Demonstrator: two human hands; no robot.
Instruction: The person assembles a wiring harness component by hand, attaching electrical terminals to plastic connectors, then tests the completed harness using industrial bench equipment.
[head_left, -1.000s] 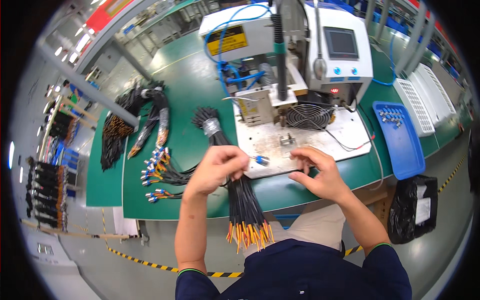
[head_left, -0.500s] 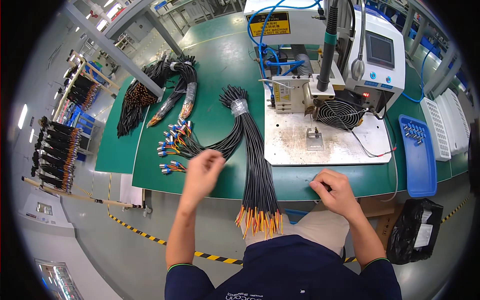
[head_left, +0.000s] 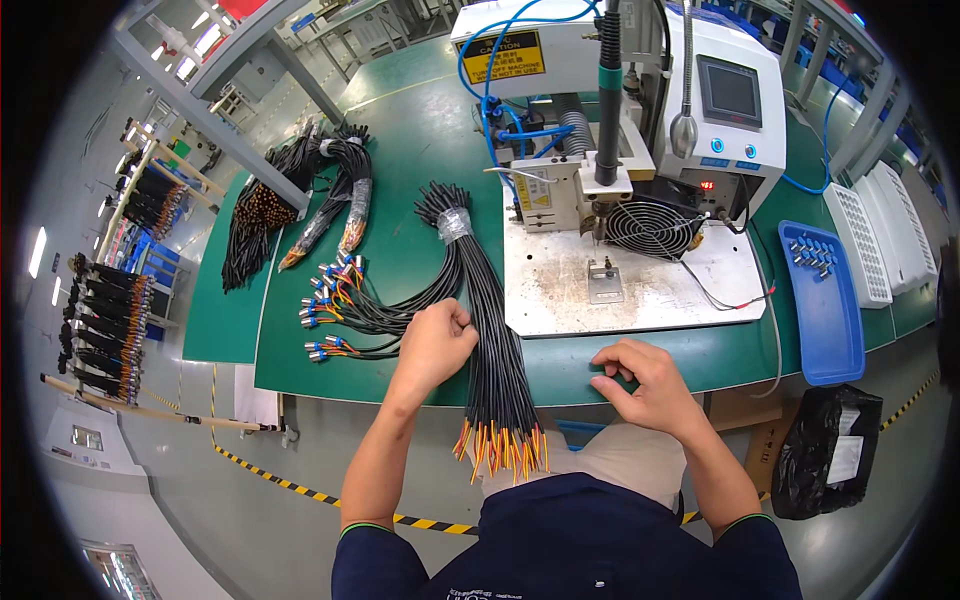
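Note:
A thick bundle of black cables (head_left: 486,330), taped near its top, hangs over the green table's front edge with orange and yellow wire ends toward me. Against its left side is my left hand (head_left: 437,345), fingers curled together; whatever they may hold is hidden. To the bundle's right, my right hand (head_left: 648,388) hovers by the table edge, holding nothing, with thumb and fingers bent and apart. Cables with blue-and-silver connectors (head_left: 330,290) fan out leftward from the bundle. Behind my right hand stands a soldering machine with a white base plate (head_left: 545,310) and a small metal fixture (head_left: 605,283).
More cable bundles (head_left: 262,222) lie at the table's far left. On the right are a blue tray (head_left: 825,335) with several metal connectors, white perforated trays (head_left: 858,250) and a black-bagged bin (head_left: 825,460). A cooling fan (head_left: 652,228) sits on the machine's plate.
My left hand has moved right, up to the cable bundle. My right hand has shifted a little left and its fingers have loosened. The whole view has shifted slightly.

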